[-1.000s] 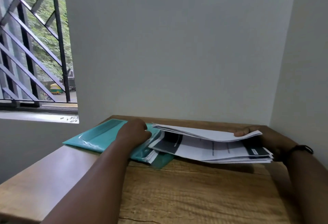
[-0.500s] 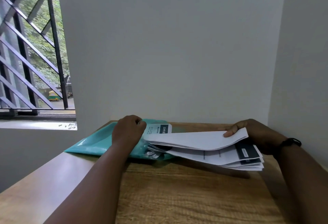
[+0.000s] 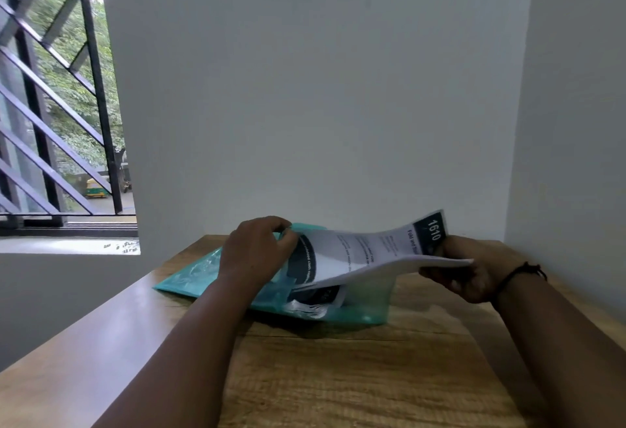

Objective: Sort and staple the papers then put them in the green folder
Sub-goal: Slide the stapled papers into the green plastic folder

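Gripping papers point(image 3: 366, 255) over a green folder point(image 3: 203, 275), both hands work at a wooden table point(image 3: 338, 377) beside grey walls point(image 3: 305, 89).

Both forearms reach forward, the left slanting inward. The left hand point(image 3: 257, 251) is knuckles-up with fingers curled — pinching at its fingertips. The right hand point(image 3: 464, 268) is curled in a grip — a dark band circles its wrist.

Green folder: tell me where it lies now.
The green folder lies flat on the wooden table, centre-left in the head view, under the left hand.
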`<state>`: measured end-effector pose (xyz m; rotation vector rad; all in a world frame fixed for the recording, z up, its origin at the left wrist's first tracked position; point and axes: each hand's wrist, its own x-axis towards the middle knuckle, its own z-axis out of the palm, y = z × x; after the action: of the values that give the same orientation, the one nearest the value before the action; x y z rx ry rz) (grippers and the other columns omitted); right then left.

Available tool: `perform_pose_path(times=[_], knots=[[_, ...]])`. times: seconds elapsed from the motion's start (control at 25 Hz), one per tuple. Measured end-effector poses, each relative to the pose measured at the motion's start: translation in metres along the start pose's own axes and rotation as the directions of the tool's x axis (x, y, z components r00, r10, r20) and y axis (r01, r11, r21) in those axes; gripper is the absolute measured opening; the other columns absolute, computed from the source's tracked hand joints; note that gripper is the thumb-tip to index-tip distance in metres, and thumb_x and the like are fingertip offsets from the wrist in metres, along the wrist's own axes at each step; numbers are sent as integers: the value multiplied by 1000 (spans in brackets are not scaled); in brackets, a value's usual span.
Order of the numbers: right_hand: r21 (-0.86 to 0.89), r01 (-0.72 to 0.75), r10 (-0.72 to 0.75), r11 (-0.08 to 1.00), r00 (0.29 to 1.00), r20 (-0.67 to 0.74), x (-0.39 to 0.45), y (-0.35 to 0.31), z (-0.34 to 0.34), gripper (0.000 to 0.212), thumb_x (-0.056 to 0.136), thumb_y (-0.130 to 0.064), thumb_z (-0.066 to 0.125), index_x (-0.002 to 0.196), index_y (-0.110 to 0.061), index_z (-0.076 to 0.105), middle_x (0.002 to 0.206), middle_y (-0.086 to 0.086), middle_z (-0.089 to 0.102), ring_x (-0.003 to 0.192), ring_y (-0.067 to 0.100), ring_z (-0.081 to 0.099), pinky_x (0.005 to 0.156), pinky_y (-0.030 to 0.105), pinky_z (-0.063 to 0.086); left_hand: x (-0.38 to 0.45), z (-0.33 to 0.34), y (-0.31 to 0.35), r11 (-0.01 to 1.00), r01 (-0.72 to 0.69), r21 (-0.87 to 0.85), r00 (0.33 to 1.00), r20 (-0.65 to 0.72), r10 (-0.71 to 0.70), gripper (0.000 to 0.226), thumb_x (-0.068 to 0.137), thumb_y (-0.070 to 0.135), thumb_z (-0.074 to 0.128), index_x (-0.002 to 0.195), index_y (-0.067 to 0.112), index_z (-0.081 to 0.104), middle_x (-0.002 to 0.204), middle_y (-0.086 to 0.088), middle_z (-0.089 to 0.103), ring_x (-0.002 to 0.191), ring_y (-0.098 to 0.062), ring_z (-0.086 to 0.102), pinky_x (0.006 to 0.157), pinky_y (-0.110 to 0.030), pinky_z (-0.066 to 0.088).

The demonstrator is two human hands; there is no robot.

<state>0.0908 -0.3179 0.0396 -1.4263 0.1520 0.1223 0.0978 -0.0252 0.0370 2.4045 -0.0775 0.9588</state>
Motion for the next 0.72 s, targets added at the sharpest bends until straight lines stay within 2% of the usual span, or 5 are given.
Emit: perform_pose_path(times=[0.16, 0.24, 0.44, 0.56, 0.72], knots=[[38, 30, -29, 999, 999, -44, -10, -7, -6, 19, 97, 0, 41, 86, -2, 57, 44, 14, 61, 33, 17, 59, 30, 18, 45, 1, 1, -5, 998, -70, -5, 968, 243, 70, 27, 82, 44, 63, 101, 30, 75, 106, 12, 72, 92, -10, 66, 86, -34, 53], [-141, 43, -45, 989, 999, -14, -13, -7, -6, 14, 94, 4, 46, 94, -1, 59, 46, 11, 63, 35, 16, 61, 34, 19, 48, 2, 1, -5, 998, -59, -11, 964, 259, 60, 27, 82, 44, 63, 102, 30, 74, 106, 13, 72, 91, -9, 66, 85, -37, 54], [-500, 85, 62, 862, 961, 270, -20, -5, 4, 40, 80, -25, 70, 116, -11, 61, 105, 15, 72, 99, 35, 68, 93, 52, 51, 1, 2, -2, 999, -42, -20, 986, 159, 44, 25, 87, 37, 59, 105, 27, 74, 107, 9, 72, 93, -12, 66, 84, -33, 53], [-490, 181, -141, 853, 983, 117, -10, -7, 15, 45, 85, -51, 59, 102, -10, 67, 95, 14, 74, 89, 35, 70, 88, 48, 53, 0, 4, 1, 1000, 0, -19, 997, 81, 2, 27, 89, 35, 55, 109, 27, 72, 110, 7, 71, 96, -15, 65, 80, -29, 50], [-592, 414, -550, 692, 833, -60, 9, 1, 23, 14, 97, -21, 50, 107, -20, 59, 94, -1, 67, 78, 18, 64, 69, 31, 50, -4, 10, 10, 1000, 24, -17, 1000, 19, -23, 29, 91, 33, 52, 112, 25, 71, 111, 4, 71, 98, -19, 65, 80, -29, 48]])
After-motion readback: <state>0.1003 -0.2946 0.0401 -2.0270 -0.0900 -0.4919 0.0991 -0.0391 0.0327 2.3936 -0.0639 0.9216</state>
